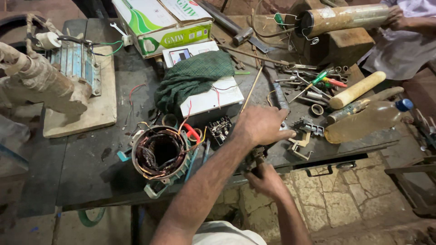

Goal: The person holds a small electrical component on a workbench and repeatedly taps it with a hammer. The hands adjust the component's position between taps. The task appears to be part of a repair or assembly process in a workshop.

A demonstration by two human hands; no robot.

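Note:
My left hand (261,124) lies palm down at the front of the dark workbench (81,168), fingers together and pointing right. Whether it grips anything beneath it is hidden. Just below the bench edge, my right hand (267,180) is closed around a small dark metal part (255,158) that reaches up toward my left wrist. To the left stands an open motor stator (160,154) with copper windings and loose coloured wires. A small black component (220,129) lies beside my left hand.
A green cloth (193,77) drapes a white box (213,97); a cardboard carton (159,22) sits behind. Screwdrivers (320,79), a wooden handle (356,90) and a plastic bottle (368,120) lie right. Another person (402,34) holds a cylinder (345,18). A motor (72,63) sits left.

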